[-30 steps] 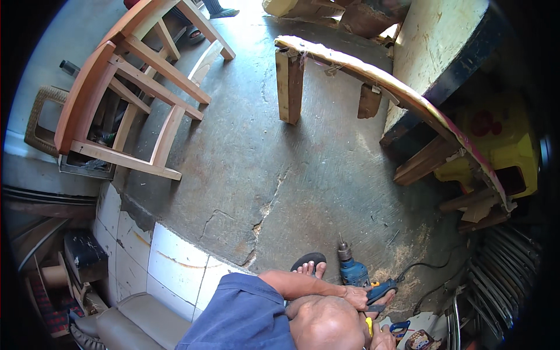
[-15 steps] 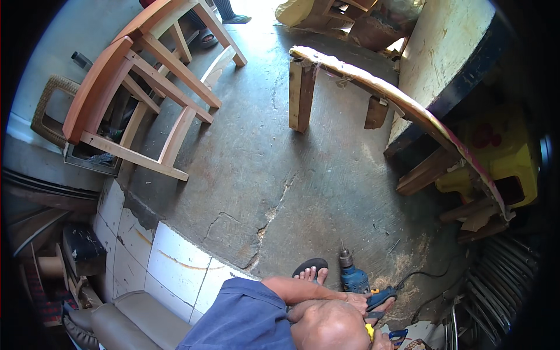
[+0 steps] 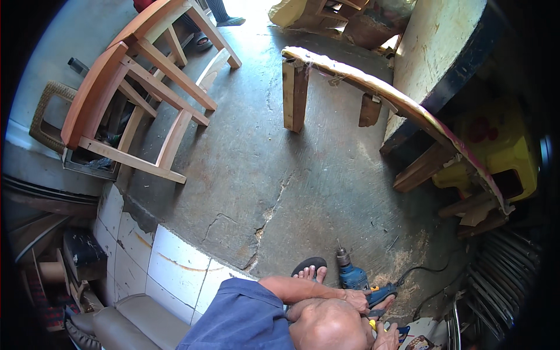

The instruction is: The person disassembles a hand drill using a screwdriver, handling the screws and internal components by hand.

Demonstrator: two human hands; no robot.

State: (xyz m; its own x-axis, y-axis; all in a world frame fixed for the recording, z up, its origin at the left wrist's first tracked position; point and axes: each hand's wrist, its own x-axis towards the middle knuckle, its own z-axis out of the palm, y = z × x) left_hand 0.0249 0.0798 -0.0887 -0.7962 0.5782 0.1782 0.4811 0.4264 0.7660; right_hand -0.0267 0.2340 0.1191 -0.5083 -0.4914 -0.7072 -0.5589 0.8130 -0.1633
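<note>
Head view: the left hand [image 3: 356, 300] is at the grip end of the drill [image 3: 352, 276]; whether its fingers are closed on it cannot be told. The drill lies on the floor [image 3: 233, 169], ahead of those fingers, bit pointing away from them. The cord [image 3: 423, 269] runs off to their right. A foot [image 3: 311, 270] is ahead and left of them.

The right hand [image 3: 385, 337] has bent fingers; their hold cannot be determined. A yellow piece [image 3: 372, 324] is just left of them, a blue handle [image 3: 403, 332] just right.

Compared with half a second earlier, the right hand covers more of the blue handle; the drill remains beside the left fingers.
</note>
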